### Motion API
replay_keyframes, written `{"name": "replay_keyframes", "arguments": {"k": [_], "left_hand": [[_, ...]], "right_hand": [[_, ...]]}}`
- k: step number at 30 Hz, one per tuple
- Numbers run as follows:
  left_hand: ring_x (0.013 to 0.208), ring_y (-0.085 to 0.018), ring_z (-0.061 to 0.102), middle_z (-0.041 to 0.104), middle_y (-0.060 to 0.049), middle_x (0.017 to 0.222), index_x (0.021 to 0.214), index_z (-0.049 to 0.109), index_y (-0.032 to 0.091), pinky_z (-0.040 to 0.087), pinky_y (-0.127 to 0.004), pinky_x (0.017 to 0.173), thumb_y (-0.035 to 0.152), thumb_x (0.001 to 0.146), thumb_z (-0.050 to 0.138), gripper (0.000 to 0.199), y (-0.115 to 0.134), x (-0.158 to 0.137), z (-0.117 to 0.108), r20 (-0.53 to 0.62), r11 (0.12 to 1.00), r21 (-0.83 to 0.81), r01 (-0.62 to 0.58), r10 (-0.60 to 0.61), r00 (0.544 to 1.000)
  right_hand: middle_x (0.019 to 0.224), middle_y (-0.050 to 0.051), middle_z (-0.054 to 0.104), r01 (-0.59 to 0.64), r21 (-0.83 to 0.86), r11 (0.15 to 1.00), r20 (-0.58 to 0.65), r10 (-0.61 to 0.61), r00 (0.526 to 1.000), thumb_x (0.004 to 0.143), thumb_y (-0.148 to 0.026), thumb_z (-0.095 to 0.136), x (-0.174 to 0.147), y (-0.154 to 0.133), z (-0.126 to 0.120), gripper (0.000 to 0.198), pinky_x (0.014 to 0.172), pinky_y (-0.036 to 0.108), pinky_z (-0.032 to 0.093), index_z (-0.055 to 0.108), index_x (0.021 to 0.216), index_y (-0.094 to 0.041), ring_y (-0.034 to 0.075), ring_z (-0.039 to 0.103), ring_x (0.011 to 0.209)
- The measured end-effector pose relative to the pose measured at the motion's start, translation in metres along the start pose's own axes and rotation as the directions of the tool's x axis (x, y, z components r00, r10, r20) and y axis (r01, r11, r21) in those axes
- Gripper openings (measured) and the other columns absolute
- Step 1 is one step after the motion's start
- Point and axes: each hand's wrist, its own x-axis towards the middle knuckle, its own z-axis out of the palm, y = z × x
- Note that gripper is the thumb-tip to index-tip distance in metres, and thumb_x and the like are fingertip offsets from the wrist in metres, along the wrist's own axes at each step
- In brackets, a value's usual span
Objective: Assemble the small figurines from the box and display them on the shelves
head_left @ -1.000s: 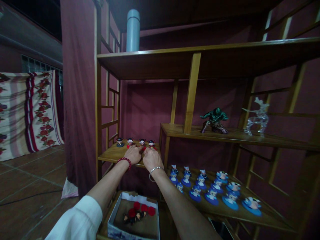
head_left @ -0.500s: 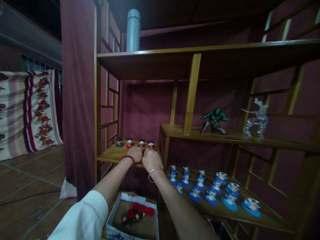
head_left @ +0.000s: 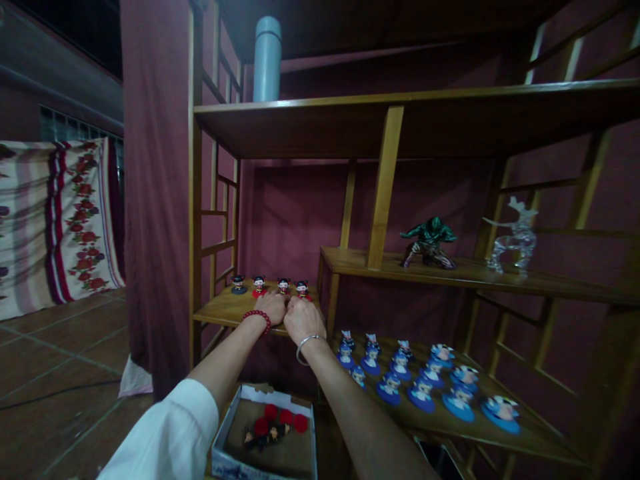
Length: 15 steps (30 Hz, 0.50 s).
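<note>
On the small left shelf [head_left: 220, 308], several black-haired figurines [head_left: 259, 285] stand in a row on round bases. My left hand [head_left: 271, 308], with a red bead bracelet at its wrist, is closed just in front of the row. Beside it and almost touching, my right hand [head_left: 303, 319] is closed too, a silver bangle on its wrist. Whatever the fingers may hold is hidden behind the backs of the hands. The figurine [head_left: 301, 288] at the right end stands just beyond my right hand. Below, an open cardboard box [head_left: 231, 460] contains red discs [head_left: 301, 423] and dark figurines [head_left: 273, 435] lying down.
Several blue-based figurines [head_left: 421, 393] stand in rows on the lower right shelf. Above them are a green crouching figure [head_left: 431, 237] and a clear deer ornament [head_left: 515, 247]. A pale blue cylinder [head_left: 267, 63] rests on the top shelf. A wooden post [head_left: 385, 193] divides the shelves.
</note>
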Motion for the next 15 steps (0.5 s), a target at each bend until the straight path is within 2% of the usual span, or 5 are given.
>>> {"name": "replay_keyframes", "arguments": {"k": [8, 15], "left_hand": [[0.097, -0.026, 0.053, 0.056, -0.012, 0.107, 0.103, 0.058, 0.021, 0.042, -0.038, 0.079, 0.027, 0.078, 0.036, 0.034, 0.0029, -0.0019, -0.0036, 0.026, 1.0, 0.017, 0.001, -0.001, 1.0], [0.092, -0.024, 0.057, 0.059, -0.012, 0.099, 0.096, 0.06, 0.019, 0.043, -0.035, 0.077, 0.022, 0.077, 0.037, 0.03, 0.0045, -0.0015, -0.0027, 0.023, 1.0, 0.02, 0.014, -0.015, 1.0]], "right_hand": [[0.088, 0.012, 0.064, -0.01, -0.007, 1.0, 0.012, 0.01, 1.0, 0.076, -0.017, 0.038, 0.0002, -0.0011, -0.0014, 0.025, 0.066, 0.028, 0.04, 0.062, 0.085, -0.017, 0.021, 0.06, 0.081], [0.087, 0.011, 0.064, 0.003, -0.023, 1.0, 0.012, -0.003, 1.0, 0.076, -0.016, 0.037, 0.0008, -0.0001, -0.0002, 0.027, 0.066, 0.028, 0.04, 0.062, 0.084, -0.018, 0.022, 0.06, 0.081]]}}
